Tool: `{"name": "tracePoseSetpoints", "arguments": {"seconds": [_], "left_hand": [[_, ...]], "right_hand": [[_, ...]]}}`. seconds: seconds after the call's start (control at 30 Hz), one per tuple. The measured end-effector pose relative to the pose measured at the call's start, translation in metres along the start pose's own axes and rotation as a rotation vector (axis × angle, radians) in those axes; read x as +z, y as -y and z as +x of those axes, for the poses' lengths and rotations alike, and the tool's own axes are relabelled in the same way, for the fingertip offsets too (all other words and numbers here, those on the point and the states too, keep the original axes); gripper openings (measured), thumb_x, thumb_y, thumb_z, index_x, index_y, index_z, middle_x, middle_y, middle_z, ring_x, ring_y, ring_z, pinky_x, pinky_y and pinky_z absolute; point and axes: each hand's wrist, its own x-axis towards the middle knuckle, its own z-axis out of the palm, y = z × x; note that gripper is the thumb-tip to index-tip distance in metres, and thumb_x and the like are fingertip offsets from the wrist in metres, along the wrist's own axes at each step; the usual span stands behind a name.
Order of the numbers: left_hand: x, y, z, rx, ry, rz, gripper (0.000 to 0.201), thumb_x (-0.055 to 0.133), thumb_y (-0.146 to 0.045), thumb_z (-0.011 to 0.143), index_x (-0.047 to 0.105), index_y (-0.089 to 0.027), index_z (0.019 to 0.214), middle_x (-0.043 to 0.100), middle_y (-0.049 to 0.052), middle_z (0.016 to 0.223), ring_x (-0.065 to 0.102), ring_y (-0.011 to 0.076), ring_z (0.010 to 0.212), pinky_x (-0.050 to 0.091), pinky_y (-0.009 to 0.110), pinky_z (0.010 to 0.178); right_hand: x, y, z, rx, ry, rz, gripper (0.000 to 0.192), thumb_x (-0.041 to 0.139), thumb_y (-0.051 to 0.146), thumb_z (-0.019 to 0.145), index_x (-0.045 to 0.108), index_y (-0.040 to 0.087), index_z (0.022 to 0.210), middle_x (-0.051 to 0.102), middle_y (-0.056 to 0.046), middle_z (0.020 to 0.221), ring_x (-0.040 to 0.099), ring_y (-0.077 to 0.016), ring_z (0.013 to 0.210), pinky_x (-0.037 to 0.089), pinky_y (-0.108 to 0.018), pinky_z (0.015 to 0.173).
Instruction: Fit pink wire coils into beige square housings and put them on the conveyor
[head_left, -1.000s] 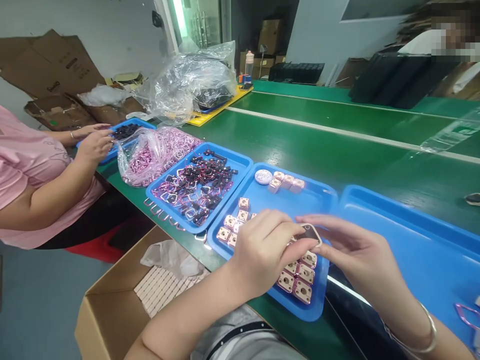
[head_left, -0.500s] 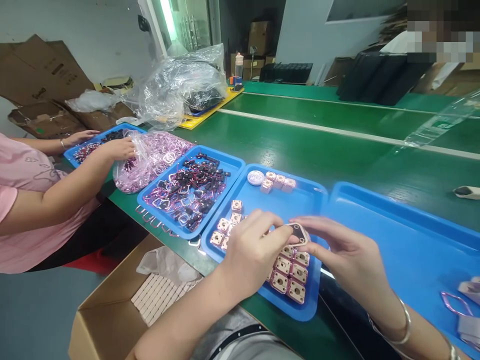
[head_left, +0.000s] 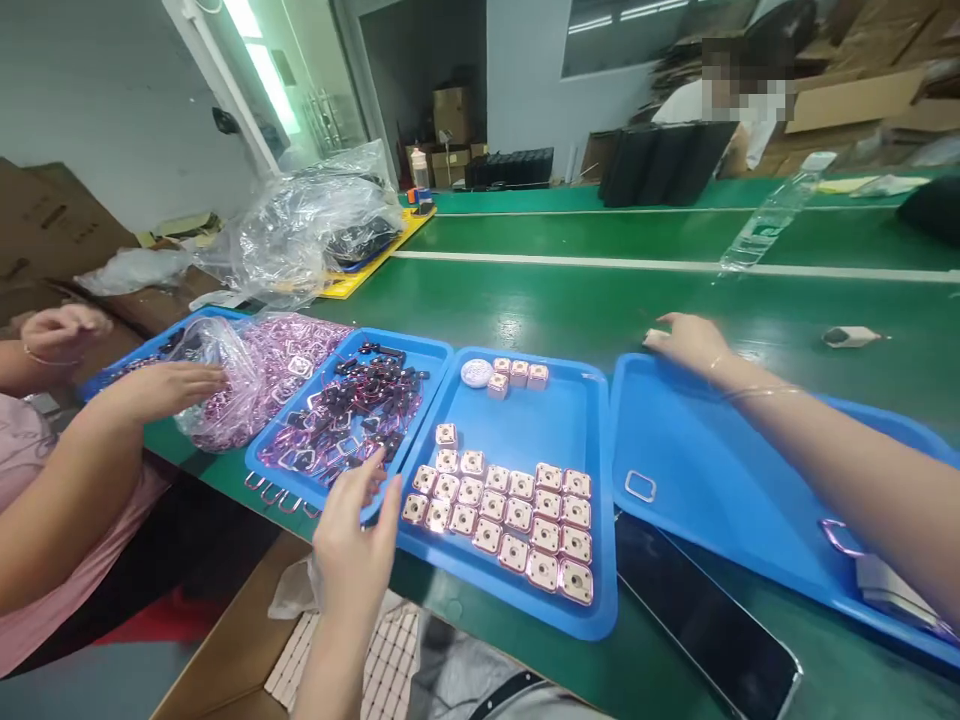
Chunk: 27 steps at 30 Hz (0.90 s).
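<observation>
My left hand (head_left: 356, 545) hovers over the near right corner of a blue tray (head_left: 259, 462) of small black parts with pink wires (head_left: 375, 400). Its thumb and fingers are apart, with nothing seen between them. Out to the right, my right hand (head_left: 690, 342) is at the back left corner of another blue tray (head_left: 675, 440), its fingertips closed on a small pale block (head_left: 655, 339), mostly hidden. Between my hands is a blue tray (head_left: 525, 425) with rows of pale pink square housings (head_left: 517, 515), each with a round hole. A rounded square frame (head_left: 640, 487) lies in the right tray.
A dark phone (head_left: 705, 610) lies at the table's front edge. A plastic bottle (head_left: 776, 220) rests farther back, and a pale loose piece (head_left: 851, 337) lies at right. On the left, a co-worker's hand (head_left: 161, 390) is beside a clear bag (head_left: 262, 370). A cardboard box (head_left: 240, 620) stands below.
My hands have parted from the dark-faced piece they held together. The left moved left to the black parts, the right moved right and away. The co-worker's far hand has risen. The view shifted.
</observation>
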Motion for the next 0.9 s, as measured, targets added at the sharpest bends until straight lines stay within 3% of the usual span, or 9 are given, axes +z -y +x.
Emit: {"name": "tracePoseSetpoints", "arguments": {"seconds": [0.1,0.2,0.3,0.47,0.57,0.7,0.8,0.9], "left_hand": [[-0.018,0.026,-0.016,-0.151,-0.026,0.123,0.03,0.059,-0.032,0.087,0.063,-0.019,0.114,0.064,0.002,0.085,0.058,0.0145,0.07,0.048,0.028,0.07],[-0.034,0.054,-0.02,-0.27,0.006,0.216,0.036,0.058,-0.04,0.086,0.064,-0.019,0.114,0.065,0.003,0.088,0.06,0.0168,0.071,0.048,0.029,0.066],[-0.039,0.073,-0.006,-0.242,0.097,0.275,0.037,0.055,-0.041,0.086,0.065,-0.015,0.11,0.067,0.007,0.093,0.063,0.0208,0.078,0.05,0.033,0.073],[-0.016,0.083,0.035,-0.115,0.315,0.3,0.023,0.052,-0.027,0.088,0.067,-0.016,0.102,0.068,0.009,0.102,0.063,0.0245,0.098,0.049,0.037,0.089],[0.005,0.087,0.054,-0.058,0.436,0.316,0.019,0.055,-0.015,0.085,0.069,-0.018,0.096,0.068,0.007,0.1,0.062,0.0242,0.099,0.048,0.038,0.091],[0.023,0.098,0.07,-0.041,0.481,0.354,0.018,0.057,-0.019,0.088,0.063,-0.014,0.104,0.064,0.008,0.105,0.06,0.0217,0.1,0.049,0.042,0.09],[0.026,0.108,0.078,-0.042,0.485,0.359,0.019,0.058,-0.029,0.09,0.062,-0.013,0.099,0.065,0.005,0.099,0.062,0.018,0.093,0.051,0.04,0.085],[0.019,0.109,0.085,-0.06,0.391,0.348,0.017,0.058,-0.028,0.09,0.063,-0.012,0.091,0.067,0.004,0.088,0.064,0.0166,0.084,0.053,0.037,0.08]], "right_hand": [[0.012,0.023,-0.042,-0.16,0.148,0.034,0.029,0.053,0.029,0.088,0.066,0.014,0.108,0.064,-0.017,0.119,0.056,-0.0328,0.114,0.04,-0.047,0.099],[0.032,0.05,-0.094,-0.352,0.45,0.109,0.035,0.071,0.029,0.073,0.07,0.021,0.108,0.07,-0.008,0.111,0.065,-0.0289,0.099,0.051,-0.039,0.088],[0.048,0.058,-0.126,-0.405,0.692,0.158,0.039,0.063,0.025,0.081,0.064,0.022,0.12,0.068,-0.01,0.119,0.063,-0.0318,0.107,0.049,-0.045,0.091],[0.054,0.047,-0.126,-0.395,0.71,0.235,0.03,0.056,0.03,0.088,0.067,0.023,0.114,0.07,-0.01,0.112,0.065,-0.0322,0.102,0.051,-0.046,0.086],[0.048,0.046,-0.124,-0.416,0.632,0.25,0.026,0.051,0.035,0.09,0.071,0.025,0.105,0.07,-0.01,0.106,0.066,-0.0316,0.096,0.052,-0.045,0.082],[0.04,0.046,-0.13,-0.261,0.464,0.46,0.025,0.058,0.042,0.085,0.073,0.027,0.097,0.069,-0.01,0.109,0.062,-0.0335,0.104,0.05,-0.045,0.089],[0.038,0.046,-0.136,0.065,0.472,0.818,0.026,0.064,0.047,0.081,0.071,0.026,0.095,0.072,-0.008,0.101,0.065,-0.0294,0.095,0.053,-0.038,0.081],[0.038,0.051,-0.14,0.306,0.509,1.208,0.024,0.069,0.043,0.079,0.066,0.026,0.095,0.072,-0.006,0.097,0.065,-0.0234,0.091,0.053,-0.03,0.077]]}}
